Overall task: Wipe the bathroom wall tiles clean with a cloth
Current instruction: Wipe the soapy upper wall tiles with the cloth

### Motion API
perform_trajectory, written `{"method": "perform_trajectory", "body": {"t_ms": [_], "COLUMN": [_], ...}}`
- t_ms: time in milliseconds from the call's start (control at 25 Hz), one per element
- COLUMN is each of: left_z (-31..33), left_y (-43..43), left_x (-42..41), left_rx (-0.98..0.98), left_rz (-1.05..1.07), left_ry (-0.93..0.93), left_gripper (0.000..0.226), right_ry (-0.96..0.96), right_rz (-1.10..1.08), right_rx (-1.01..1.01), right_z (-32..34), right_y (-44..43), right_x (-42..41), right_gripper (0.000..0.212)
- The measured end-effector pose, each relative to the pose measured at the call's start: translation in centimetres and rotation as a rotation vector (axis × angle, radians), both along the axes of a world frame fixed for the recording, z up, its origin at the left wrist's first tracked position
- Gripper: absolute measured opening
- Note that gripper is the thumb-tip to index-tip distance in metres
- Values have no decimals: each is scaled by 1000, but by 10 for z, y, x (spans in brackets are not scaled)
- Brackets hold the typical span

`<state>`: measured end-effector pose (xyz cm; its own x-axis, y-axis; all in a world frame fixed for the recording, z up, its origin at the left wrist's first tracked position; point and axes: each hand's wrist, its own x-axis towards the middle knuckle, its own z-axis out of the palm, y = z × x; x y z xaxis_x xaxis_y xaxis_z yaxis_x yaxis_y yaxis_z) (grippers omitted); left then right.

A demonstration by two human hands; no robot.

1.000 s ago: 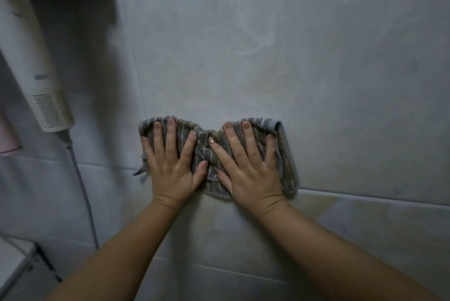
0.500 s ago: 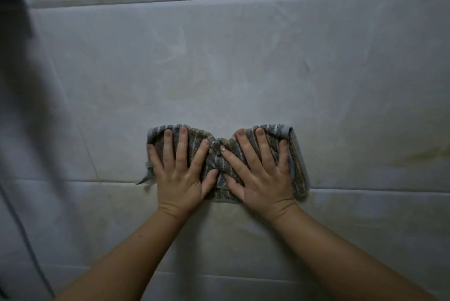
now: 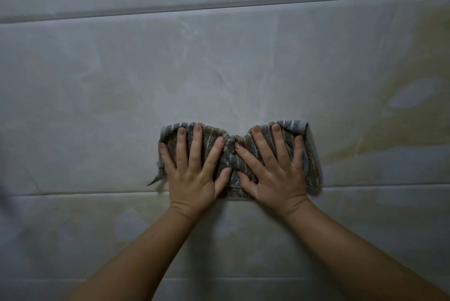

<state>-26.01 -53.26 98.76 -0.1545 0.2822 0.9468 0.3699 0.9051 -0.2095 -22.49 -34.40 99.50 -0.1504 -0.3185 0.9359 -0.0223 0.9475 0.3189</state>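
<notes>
Pale marbled wall tiles (image 3: 219, 69) fill the whole head view, dimly lit, with one grout line (image 3: 146, 8) running across near the top and a lower grout line (image 3: 73, 194) passing just under the hands. A second ago a white cylinder and a thin cable stood at the left edge; both have dropped out of sight, and the hands and cloth now sit further right along the same tile, so the wipe appears to be travelling sideways to the right. The striped grey cloth (image 3: 230, 152) lies flat on the wall, bunched at its middle, its bottom edge over the lower grout line. The left hand (image 3: 194, 174) and the right hand (image 3: 275, 174) rest side by side on it as before, palms down and fingers spread and nearly straight, pressing the fabric to the tile rather than clutching it; neither hand holds anything closed. A yellowish stain (image 3: 389, 130) has come into view at the right, apart from the cloth's right end, and fainter yellow patches show on the tile below the forearms. Judging by that, much of the wall is not yet clean, and the stain lies in the path of the stroke.
</notes>
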Motion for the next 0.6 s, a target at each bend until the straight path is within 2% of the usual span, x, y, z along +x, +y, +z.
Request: {"method": "perform_trajectory", "body": {"t_ms": [360, 600], "left_z": [11, 85], "left_y": [112, 164], "left_x": [22, 32], "left_rx": [-56, -10], "left_rz": [-20, -33], "left_ry": [1, 37], "left_gripper": [66, 62], "right_ry": [-43, -24], "right_rz": [-50, -38], "right_rx": [-2, -48], "right_z": [6, 75], "right_y": [112, 148], "right_x": [24, 32], "right_gripper": [60, 56]}}
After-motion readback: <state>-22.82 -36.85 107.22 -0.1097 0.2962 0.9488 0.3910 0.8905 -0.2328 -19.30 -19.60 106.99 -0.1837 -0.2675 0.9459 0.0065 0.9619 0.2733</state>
